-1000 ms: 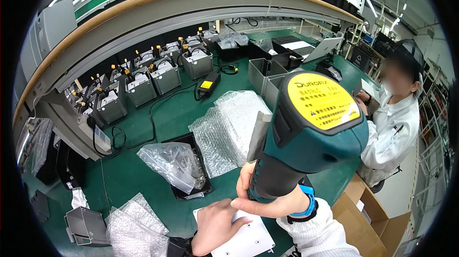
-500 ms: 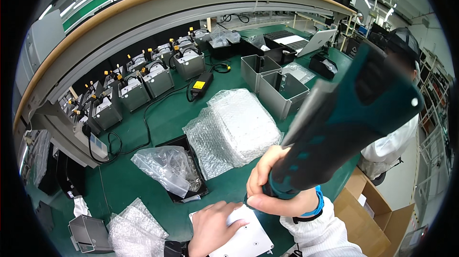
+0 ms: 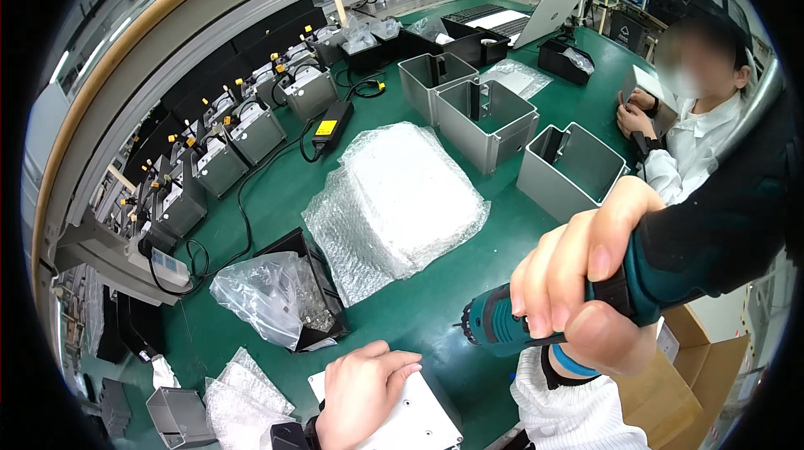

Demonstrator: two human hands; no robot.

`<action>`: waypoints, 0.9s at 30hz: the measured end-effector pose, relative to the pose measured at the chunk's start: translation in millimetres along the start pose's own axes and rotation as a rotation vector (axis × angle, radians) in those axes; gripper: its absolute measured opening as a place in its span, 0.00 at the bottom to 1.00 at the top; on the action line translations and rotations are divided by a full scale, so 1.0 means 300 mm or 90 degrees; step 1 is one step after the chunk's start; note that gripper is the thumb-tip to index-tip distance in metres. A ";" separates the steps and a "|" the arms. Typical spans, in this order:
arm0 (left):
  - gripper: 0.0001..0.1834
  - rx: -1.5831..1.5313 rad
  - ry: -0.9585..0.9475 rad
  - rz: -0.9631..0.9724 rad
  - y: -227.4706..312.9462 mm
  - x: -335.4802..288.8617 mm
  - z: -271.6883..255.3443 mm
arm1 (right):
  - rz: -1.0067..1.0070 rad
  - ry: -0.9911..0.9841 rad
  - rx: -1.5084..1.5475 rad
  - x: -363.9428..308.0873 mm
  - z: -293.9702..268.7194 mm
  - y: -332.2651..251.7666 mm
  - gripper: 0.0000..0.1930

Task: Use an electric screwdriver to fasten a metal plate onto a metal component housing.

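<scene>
My right hand (image 3: pixel 586 270) is wrapped round a teal and black cordless screwdriver (image 3: pixel 494 320), held above the bench at the right. Its tip points left and sits clear of the panel below. My left hand (image 3: pixel 364 396) lies on a white panel (image 3: pixel 406 421) with several small holes, near the front edge of the bench. The fingers and thumb are extended over its surface. Beside that hand stands a black bin (image 3: pixel 322 282) holding small metal parts and a clear plastic bag (image 3: pixel 264 295).
Bubble-wrapped white panels (image 3: pixel 410 190) lie mid-bench. Grey open housings (image 3: pixel 486 128) stand behind, with another grey housing (image 3: pixel 569 169) nearer. Assembled grey units (image 3: pixel 255 132) with yellow connectors line the left. A co-worker (image 3: pixel 703 123) handles a box at right; a cardboard box (image 3: pixel 695 366) stands below.
The screwdriver has lifted off the panel and swung from tip-down to tip pointing left. My left hand stays on the panel. The view has shifted, showing more of the co-worker.
</scene>
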State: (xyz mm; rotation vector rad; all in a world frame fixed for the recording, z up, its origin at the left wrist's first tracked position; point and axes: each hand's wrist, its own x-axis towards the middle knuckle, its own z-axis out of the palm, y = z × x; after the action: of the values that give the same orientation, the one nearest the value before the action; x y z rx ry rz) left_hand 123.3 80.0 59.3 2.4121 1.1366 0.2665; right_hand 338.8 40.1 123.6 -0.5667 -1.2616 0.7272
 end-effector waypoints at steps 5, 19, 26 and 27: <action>0.05 -0.221 0.138 -0.074 -0.028 -0.008 -0.045 | -0.042 -0.005 0.176 0.009 -0.013 0.034 0.19; 0.08 -0.723 0.021 -0.227 -0.234 -0.160 -0.102 | -0.069 0.094 0.050 0.008 -0.009 0.077 0.17; 0.08 -0.774 0.077 -0.262 -0.263 -0.145 -0.118 | -0.040 0.011 -0.012 0.015 -0.078 0.052 0.14; 0.08 -0.775 0.076 -0.266 -0.264 -0.144 -0.116 | -0.036 0.000 0.000 0.020 -0.092 0.057 0.14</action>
State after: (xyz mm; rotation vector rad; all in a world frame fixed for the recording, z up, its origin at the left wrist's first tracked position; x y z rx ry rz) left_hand 29.6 101.9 52.4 1.0890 1.0303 0.7103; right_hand 363.6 56.1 108.6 -0.5280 -1.2731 0.6804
